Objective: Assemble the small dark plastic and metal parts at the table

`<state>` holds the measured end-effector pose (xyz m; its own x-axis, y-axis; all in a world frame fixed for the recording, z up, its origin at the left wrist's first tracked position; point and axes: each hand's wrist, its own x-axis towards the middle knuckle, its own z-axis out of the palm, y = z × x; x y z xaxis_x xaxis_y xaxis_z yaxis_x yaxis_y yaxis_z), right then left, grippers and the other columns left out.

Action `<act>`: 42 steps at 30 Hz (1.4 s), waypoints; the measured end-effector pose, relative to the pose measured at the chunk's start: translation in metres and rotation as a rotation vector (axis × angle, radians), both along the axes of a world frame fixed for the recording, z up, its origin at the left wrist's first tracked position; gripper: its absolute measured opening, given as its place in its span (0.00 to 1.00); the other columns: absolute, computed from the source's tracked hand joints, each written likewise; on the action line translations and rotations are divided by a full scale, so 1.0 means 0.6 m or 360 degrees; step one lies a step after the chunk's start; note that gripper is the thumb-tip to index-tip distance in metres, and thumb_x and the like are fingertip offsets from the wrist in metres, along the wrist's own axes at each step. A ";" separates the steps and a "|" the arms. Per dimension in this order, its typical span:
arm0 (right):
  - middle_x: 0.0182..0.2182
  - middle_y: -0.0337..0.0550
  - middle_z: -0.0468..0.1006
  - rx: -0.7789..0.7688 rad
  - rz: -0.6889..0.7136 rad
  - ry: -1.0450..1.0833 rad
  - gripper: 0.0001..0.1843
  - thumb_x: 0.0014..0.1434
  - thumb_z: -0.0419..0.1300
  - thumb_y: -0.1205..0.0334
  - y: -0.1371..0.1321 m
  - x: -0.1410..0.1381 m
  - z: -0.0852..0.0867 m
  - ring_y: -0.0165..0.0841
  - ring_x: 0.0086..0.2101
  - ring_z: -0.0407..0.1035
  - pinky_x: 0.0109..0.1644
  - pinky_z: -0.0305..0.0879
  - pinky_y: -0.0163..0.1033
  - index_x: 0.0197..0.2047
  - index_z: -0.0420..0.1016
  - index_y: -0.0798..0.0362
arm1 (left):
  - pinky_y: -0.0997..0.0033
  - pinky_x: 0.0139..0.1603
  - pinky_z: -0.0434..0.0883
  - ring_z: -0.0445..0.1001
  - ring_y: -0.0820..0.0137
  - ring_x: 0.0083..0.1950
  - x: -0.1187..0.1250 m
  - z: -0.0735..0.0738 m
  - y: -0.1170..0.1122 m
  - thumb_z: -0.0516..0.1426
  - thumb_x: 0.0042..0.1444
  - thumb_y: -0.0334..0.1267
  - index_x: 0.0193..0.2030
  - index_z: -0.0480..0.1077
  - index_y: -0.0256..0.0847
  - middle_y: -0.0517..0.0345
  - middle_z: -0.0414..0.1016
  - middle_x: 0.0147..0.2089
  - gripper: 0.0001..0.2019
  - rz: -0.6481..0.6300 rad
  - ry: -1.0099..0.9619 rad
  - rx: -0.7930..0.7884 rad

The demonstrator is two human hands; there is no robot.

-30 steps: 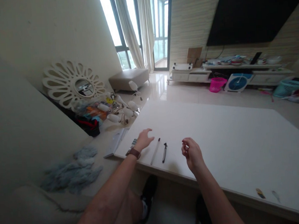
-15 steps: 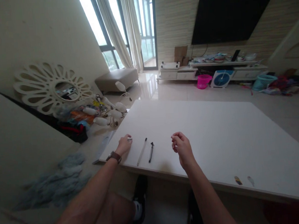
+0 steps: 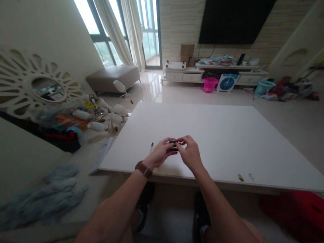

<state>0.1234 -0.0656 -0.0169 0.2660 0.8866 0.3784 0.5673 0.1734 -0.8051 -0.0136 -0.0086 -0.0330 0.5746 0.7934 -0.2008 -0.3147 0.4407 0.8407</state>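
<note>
My left hand [image 3: 162, 153], with a brown watch on its wrist, is closed around small dark pieces [image 3: 174, 146] with light edges, too small to name. My right hand [image 3: 189, 152] meets it from the right, its thumb and fingertips pinching the same pieces. Both hands are just above the near part of the white table [image 3: 212, 132]. Behind my left hand, the dark-tipped end of a slim white pen-like stick [image 3: 152, 146] shows; the rest is hidden. The second, darker stick is not visible.
Near the table's front edge lie a small yellow-and-dark piece [image 3: 240, 177] and a small pale piece [image 3: 251, 177]. White lamp shades [image 3: 97, 126] stand on the floor left of the table. A red object [image 3: 310, 214] is below at right.
My left hand has moved right from the table's left edge to meet my right hand. Dark pieces now show between them. The view has shifted, and the red object shows more.
</note>
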 end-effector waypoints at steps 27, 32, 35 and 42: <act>0.38 0.46 0.75 -0.0147 0.0050 -0.0939 0.08 0.63 0.54 0.71 0.007 -0.004 0.006 0.40 0.41 0.66 0.42 0.61 0.43 0.36 0.72 0.50 | 0.69 0.32 0.78 0.76 0.70 0.35 0.013 -0.011 -0.013 0.57 0.55 0.27 0.42 0.72 0.36 0.54 0.75 0.36 0.08 0.0115 0.0461 0.0647; 0.37 0.46 0.74 -0.0154 0.0077 -0.0905 0.09 0.61 0.53 0.74 0.011 0.002 0.002 0.40 0.41 0.65 0.43 0.61 0.43 0.35 0.70 0.50 | 0.69 0.31 0.77 0.75 0.70 0.33 0.017 -0.013 -0.010 0.59 0.55 0.30 0.41 0.73 0.36 0.54 0.75 0.36 0.07 0.0090 0.0465 0.0614; 0.37 0.46 0.73 -0.0173 0.0081 -0.0904 0.09 0.60 0.53 0.74 0.016 0.006 0.000 0.40 0.41 0.65 0.43 0.61 0.42 0.34 0.69 0.50 | 0.68 0.32 0.77 0.75 0.70 0.34 0.020 -0.014 -0.006 0.58 0.56 0.30 0.43 0.72 0.36 0.53 0.75 0.36 0.08 0.0065 0.0517 0.0645; 0.37 0.45 0.73 -0.0188 0.0090 -0.0882 0.10 0.60 0.53 0.75 0.020 0.007 -0.002 0.39 0.41 0.66 0.44 0.61 0.42 0.34 0.68 0.51 | 0.68 0.32 0.77 0.76 0.69 0.34 0.021 -0.017 -0.002 0.56 0.56 0.30 0.43 0.72 0.36 0.52 0.76 0.36 0.08 0.0047 0.0562 0.0675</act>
<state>0.1276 -0.0534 -0.0183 0.0066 0.9385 0.3452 0.9029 0.1428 -0.4053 -0.0013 -0.0100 -0.0434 0.5065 0.8615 -0.0366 0.0115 0.0358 0.9993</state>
